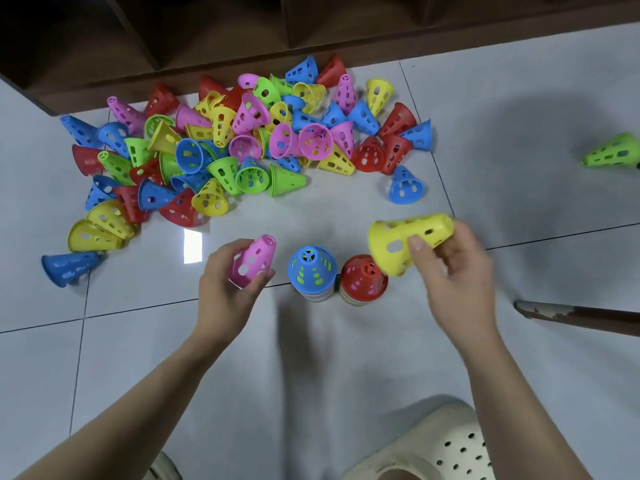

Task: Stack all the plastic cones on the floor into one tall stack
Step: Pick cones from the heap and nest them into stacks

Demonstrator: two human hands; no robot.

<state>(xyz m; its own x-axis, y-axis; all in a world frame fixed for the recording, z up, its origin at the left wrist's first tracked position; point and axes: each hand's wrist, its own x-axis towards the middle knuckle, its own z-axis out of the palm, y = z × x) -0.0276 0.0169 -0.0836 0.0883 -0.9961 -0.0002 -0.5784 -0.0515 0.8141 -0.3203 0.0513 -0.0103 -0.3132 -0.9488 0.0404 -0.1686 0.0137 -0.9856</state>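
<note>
Two short stacks of perforated plastic cones stand on the white tiled floor: one topped by a blue cone (312, 268), the other by a red cone (363, 277), side by side. My left hand (225, 289) grips a pink cone (252, 261) just left of the blue-topped stack. My right hand (450, 271) holds a yellow cone (405, 240) on its side, above and right of the red-topped stack. A big pile of loose cones (242, 140) in several colours lies further back.
A lone blue cone (405, 185) and a green cone (613, 152) lie apart at the right; another blue cone (69, 266) lies at the left. Dark wooden shelving (207, 29) runs along the back. A wooden stick (581, 315) lies at right. My cream clog (446, 448) is below.
</note>
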